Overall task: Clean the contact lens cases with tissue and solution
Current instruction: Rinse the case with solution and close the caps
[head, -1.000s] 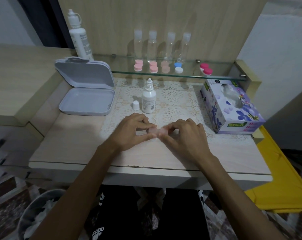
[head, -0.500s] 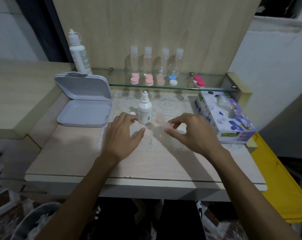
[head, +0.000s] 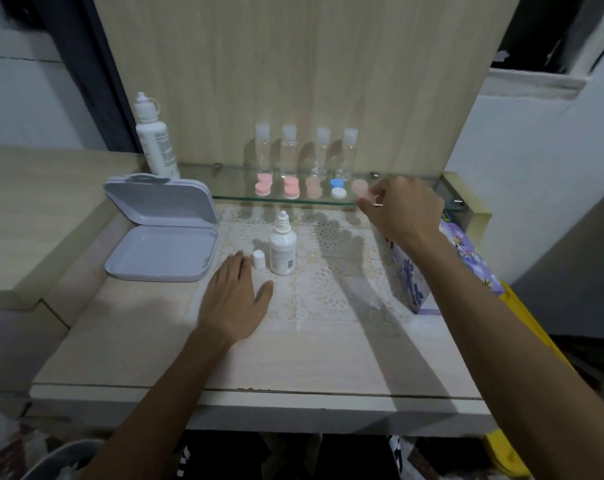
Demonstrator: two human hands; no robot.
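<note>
Two hands are in view over the pale wooden tabletop [head: 127, 341]. The left hand [head: 233, 301] lies flat on the edge of the white lace mat [head: 328, 271], fingers straight and released, holding nothing. Just beyond its fingertips stands a small white cap [head: 259, 259], & beside that the small white dropper bottle of solution [head: 282, 244], upright and uncapped.

The right hand [head: 402, 209] is raised at the front edge of the glass shelf [head: 231, 183]; its fingers are curled and pinch a pale pink round contact lens case [head: 361, 188], which sits at or just above the glass, I cannot tell which.

On the shelf, left of this case, stand 4 more cases in a row: two pink contact lens cases [head: 263, 186] [head: 291, 187], one pale peach case [head: 314, 187], and one blue-and-white case [head: 338, 188]. Behind them are 4 clear small bottles w/ white caps [head: 305, 150]. A tall white solution bottle [head: 154, 136] stands at the shelf's left end.

An open grey plastic hinged box [head: 162, 233] is on the tabletop at left. The purple floral tissue box [head: 466, 258] is at right, partly hidden by the right forearm.
</note>
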